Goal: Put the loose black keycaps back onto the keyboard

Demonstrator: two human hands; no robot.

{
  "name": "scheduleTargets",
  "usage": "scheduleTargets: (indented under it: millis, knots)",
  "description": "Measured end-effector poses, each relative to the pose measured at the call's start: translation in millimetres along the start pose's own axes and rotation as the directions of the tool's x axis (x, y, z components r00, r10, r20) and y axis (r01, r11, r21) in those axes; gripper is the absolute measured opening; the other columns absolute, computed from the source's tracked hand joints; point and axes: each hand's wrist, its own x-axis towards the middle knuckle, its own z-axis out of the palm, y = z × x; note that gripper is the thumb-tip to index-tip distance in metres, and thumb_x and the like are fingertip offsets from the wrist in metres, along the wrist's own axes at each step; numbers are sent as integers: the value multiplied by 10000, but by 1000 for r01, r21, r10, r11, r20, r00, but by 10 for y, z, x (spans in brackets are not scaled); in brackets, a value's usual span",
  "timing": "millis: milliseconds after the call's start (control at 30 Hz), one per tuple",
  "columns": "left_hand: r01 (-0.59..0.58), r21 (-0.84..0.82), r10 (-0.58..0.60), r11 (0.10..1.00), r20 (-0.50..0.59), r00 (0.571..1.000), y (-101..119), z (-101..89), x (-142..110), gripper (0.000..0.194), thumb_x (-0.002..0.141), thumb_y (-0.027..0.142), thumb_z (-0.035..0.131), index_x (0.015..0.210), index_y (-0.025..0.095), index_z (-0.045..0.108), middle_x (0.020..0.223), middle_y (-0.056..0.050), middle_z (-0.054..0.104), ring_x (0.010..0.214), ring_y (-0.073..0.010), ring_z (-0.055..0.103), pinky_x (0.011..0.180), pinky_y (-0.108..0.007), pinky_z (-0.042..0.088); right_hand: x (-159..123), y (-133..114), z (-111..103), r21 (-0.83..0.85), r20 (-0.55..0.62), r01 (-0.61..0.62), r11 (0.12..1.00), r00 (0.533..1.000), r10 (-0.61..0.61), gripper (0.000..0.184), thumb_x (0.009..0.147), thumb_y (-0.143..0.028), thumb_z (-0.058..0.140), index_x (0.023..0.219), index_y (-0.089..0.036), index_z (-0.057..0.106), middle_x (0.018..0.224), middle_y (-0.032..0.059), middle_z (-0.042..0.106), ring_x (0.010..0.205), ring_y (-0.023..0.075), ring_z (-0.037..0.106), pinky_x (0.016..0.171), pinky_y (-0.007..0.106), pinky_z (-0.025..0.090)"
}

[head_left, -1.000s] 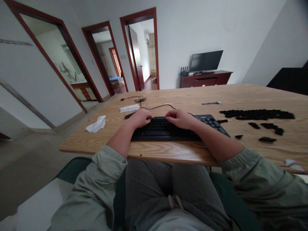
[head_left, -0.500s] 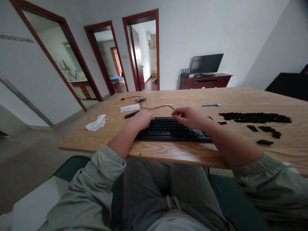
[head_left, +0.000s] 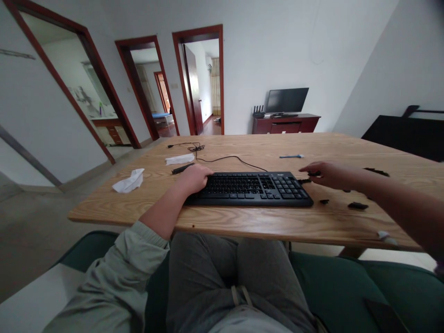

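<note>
A black computer keyboard (head_left: 248,202) lies along the front of the wooden table. Its number pad shows keycaps, while parts of the main block look dark and bare. My left hand (head_left: 197,177) grips the keyboard's upper left corner, fingers curled over the edge. Off the right end, my right hand (head_left: 324,173) reaches low over small black keycaps (head_left: 305,181). Its fingers and thumb are apart, with a dark piece showing between them; whether they touch it is unclear. My forearm hides most of the keycap rows (head_left: 377,171).
The keyboard's cable (head_left: 225,158) runs back to a coiled bundle. Crumpled tissue (head_left: 129,181), a folded tissue (head_left: 179,159) and a black stick-like object (head_left: 182,168) lie left. A blue brush (head_left: 291,156) lies behind. Loose black pieces (head_left: 358,206) lie to the right, near the wooden table edge (head_left: 236,230).
My right hand has moved from above the keyboard's middle to the keycaps on the right, uncovering the number pad. My left hand stays on the corner. The view has shifted slightly right.
</note>
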Motion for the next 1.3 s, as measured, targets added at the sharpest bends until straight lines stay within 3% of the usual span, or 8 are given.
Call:
scheduleTargets:
  millis: [67, 167, 500, 600, 800, 967, 1067, 1300]
  knots:
    - [4, -3, -4, 1000, 15, 1000, -4, 5, -3, 415, 796, 127, 546, 1119, 264, 768, 1114, -31, 765, 1079, -225, 662, 1017, -326, 470, 28, 11, 63, -93, 156, -21, 995, 987, 36, 310, 578, -316, 723, 885, -324, 763, 971, 116, 754, 788, 313, 651, 788, 504, 453]
    - [-17, 5, 17, 1000, 9, 1000, -6, 9, -12, 408, 808, 128, 533, 1119, 243, 770, 1129, -42, 761, 1074, -239, 664, 1010, -355, 476, 65, -28, 105, -131, 267, -74, 989, 958, 108, 265, 539, -314, 720, 801, -309, 761, 892, 118, 753, 740, 312, 637, 768, 506, 442]
    - [-3, -166, -50, 986, -312, 949, -125, -77, -29, 325, 854, 129, 486, 1015, 165, 766, 1070, -66, 768, 1000, -223, 678, 969, -382, 503, 18, 112, 116, -281, 329, -60, 958, 931, 155, 64, 636, -337, 671, 643, -299, 723, 671, 92, 710, 535, 239, 542, 579, 422, 407]
    - [-35, -186, -36, 982, -362, 932, -101, -99, -40, 301, 848, 110, 491, 981, 160, 757, 1028, -75, 767, 972, -221, 680, 949, -384, 505, -8, 31, 56, -195, 295, -129, 972, 938, 183, 123, 688, -371, 688, 709, -268, 753, 716, 112, 724, 582, 246, 584, 601, 416, 440]
    - [-358, -165, 232, 919, -508, 830, 211, -142, 8, 219, 862, 129, 566, 1003, 166, 730, 962, -74, 747, 919, -194, 675, 872, -349, 526, 90, -748, 11, 291, 313, -285, 913, 930, 190, 405, 799, -497, 656, 1063, -211, 766, 933, 98, 718, 723, 187, 592, 665, 336, 483]
    - [-473, -280, 276, 836, -530, 802, 572, -236, 17, 214, 893, 199, 640, 1094, 181, 711, 942, -54, 748, 812, -145, 686, 784, -291, 545, 226, -1584, 431, 709, 303, -289, 643, 948, 92, 341, 729, -442, 715, 921, -165, 766, 706, 35, 607, 610, 124, 478, 553, 274, 394]
    - [-485, -324, 279, 812, -514, 811, 665, -228, 6, 263, 899, 244, 668, 1156, 194, 695, 1018, -55, 753, 915, -158, 701, 851, -301, 547, 289, -1874, 752, 779, 315, -272, 564, 949, 23, 242, 701, -395, 729, 783, -168, 731, 642, 8, 565, 585, 113, 448, 540, 270, 366]
    - [-393, -290, 209, 873, -505, 837, 597, -150, 1, 210, 885, 170, 660, 1089, 194, 702, 1022, -42, 757, 941, -165, 698, 866, -291, 527, 388, -2059, 1129, 790, 166, -134, 598, 986, 1, 211, 746, -384, 697, 793, -180, 725, 705, 6, 611, 602, 103, 452, 559, 259, 362]
